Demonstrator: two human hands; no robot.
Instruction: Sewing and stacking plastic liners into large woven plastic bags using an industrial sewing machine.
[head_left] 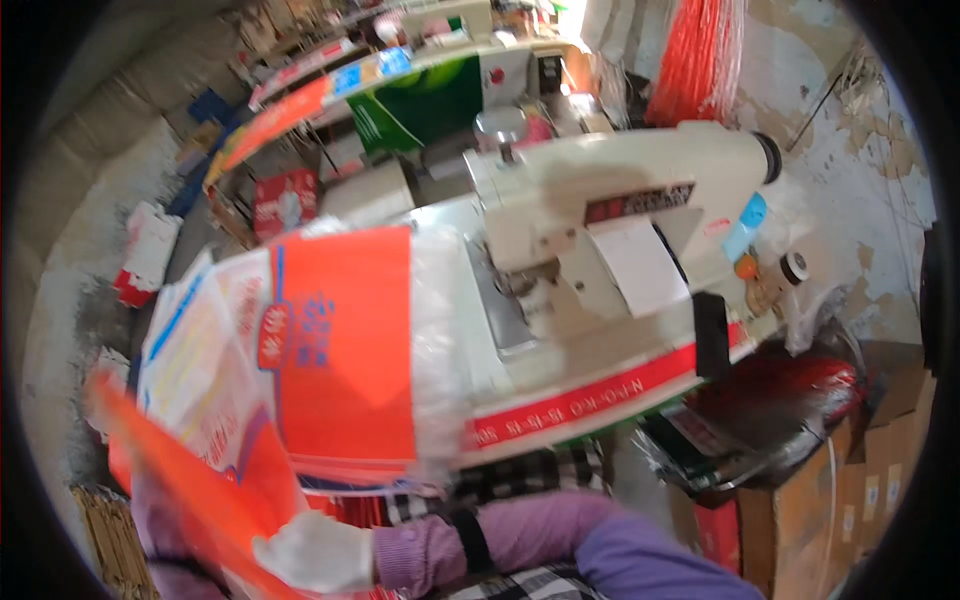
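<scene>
At the lower left, my right hand (315, 553) in a white glove is closed on the edge of a raised orange plastic bag (190, 465), which is smeared by motion. My left forearm (165, 520) in a purple sleeve shows behind this bag, and the bag hides my left hand. Beyond the hands lies a stack of printed orange-and-white bags (350, 350) with clear plastic edges, at the left end of the sewing table. To its right stands a cream sewing machine (620, 185), its needle area apart from both hands.
Red strings (700, 60) hang at the back right. A thread spool (793, 267) and a light-blue bottle (745, 225) stand right of the machine. Cardboard boxes (800, 510) and a plastic-wrapped bundle (760, 420) sit at the lower right. A red-lettered strip (590, 398) edges the table.
</scene>
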